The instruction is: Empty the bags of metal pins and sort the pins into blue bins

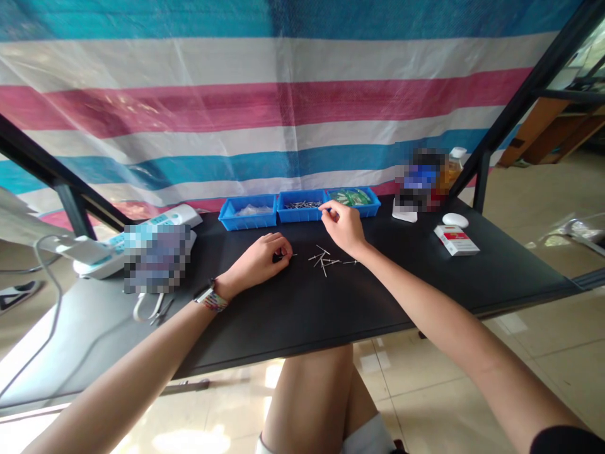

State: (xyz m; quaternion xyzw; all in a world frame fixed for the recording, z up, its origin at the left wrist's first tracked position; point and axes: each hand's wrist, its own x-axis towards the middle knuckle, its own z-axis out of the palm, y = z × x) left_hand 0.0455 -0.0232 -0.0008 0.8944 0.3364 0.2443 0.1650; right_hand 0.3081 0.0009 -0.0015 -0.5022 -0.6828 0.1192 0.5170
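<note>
My left hand [265,260] rests on the black table with its fingers curled closed. A thin metal pin, seemingly a blind rivet [293,255], pokes out from its fingertips. My right hand [344,226] is raised at the front of the middle blue bin [302,215], thumb and fingers pinched together. Whether anything is between them is too small to make out. A loose pile of similar blind rivets [323,259] lies between the two hands, with a few close to my right wrist. More of them fill the middle bin.
The left blue bin [248,222] holds clear plastic pieces, the right one [371,208] a green-and-white packet. A power strip [155,226] and blurred device [161,255] lie left. At right are a red-white box [456,241], a white oval case [455,220] and a bottle [455,165].
</note>
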